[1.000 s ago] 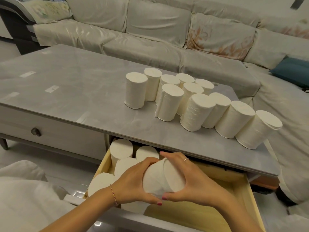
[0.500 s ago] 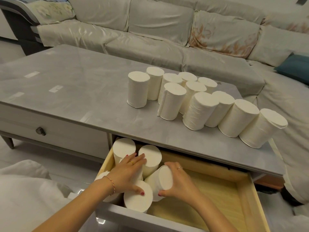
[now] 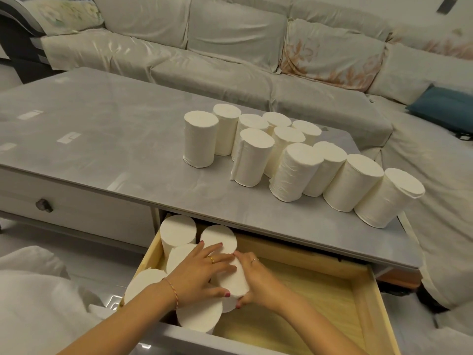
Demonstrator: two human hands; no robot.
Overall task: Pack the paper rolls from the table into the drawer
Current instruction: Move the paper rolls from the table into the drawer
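Note:
Several white paper rolls (image 3: pixel 294 152) stand upright on the grey table (image 3: pixel 102 139), clustered right of its middle. Below the table edge the wooden drawer (image 3: pixel 363 301) is pulled open; several rolls (image 3: pixel 178 233) stand in its left part. Both hands are inside the drawer around one roll (image 3: pixel 234 280). My left hand (image 3: pixel 202 274) lies flat over its top and left side, thumb at the front. My right hand (image 3: pixel 256 280) presses against its right side, fingers curled around it. The roll's lower part is hidden.
The drawer's right half shows bare wood (image 3: pixel 320 290). A second, closed drawer with a dark knob (image 3: pixel 44 204) is to the left. A pale covered sofa (image 3: pixel 230 55) runs behind and right of the table, with a blue cushion (image 3: pixel 442 108). White cloth (image 3: pixel 33 303) lies at lower left.
The roll went from held above the drawer down among the standing rolls. My left hand shifted from the neighbouring rolls onto its top; my right hand stays against its right side.

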